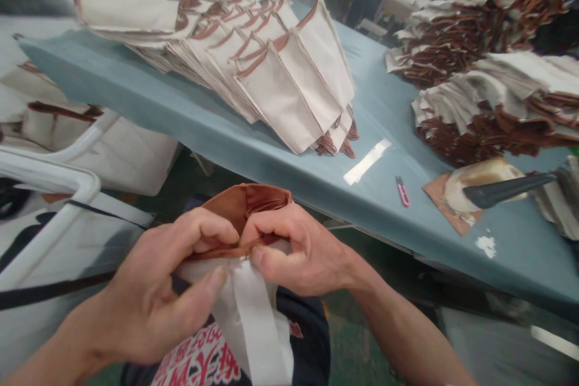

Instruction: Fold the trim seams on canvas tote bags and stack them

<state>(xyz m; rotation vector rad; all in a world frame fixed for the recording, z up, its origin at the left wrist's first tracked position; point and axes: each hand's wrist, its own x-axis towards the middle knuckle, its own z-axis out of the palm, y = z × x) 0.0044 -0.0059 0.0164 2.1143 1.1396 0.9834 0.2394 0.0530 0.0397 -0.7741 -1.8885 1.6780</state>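
Close to my body, both hands grip a cloth bag (266, 200) with a brown upper part and a whitish lower part. My left hand (158, 289) has its fingers curled over the brown edge, with the thumb below on the pale side. Right beside it, my right hand (294, 247) pinches the same edge between thumb and bent forefinger. A white strip (257, 319) hangs down from the pinched place over my dark clothing. The inside of the bag is mostly hidden by the fingers.
A blue-covered table (203, 126) crosses ahead, bearing stacked cream pieces with brown edging (289, 84). Farther right lie more brown-and-white stacks (497, 102), pink thread snips (402, 192), a white strip (367, 161) and a glue-smeared container with a dark handle (470, 187). A white metal frame (85, 178) stands left.
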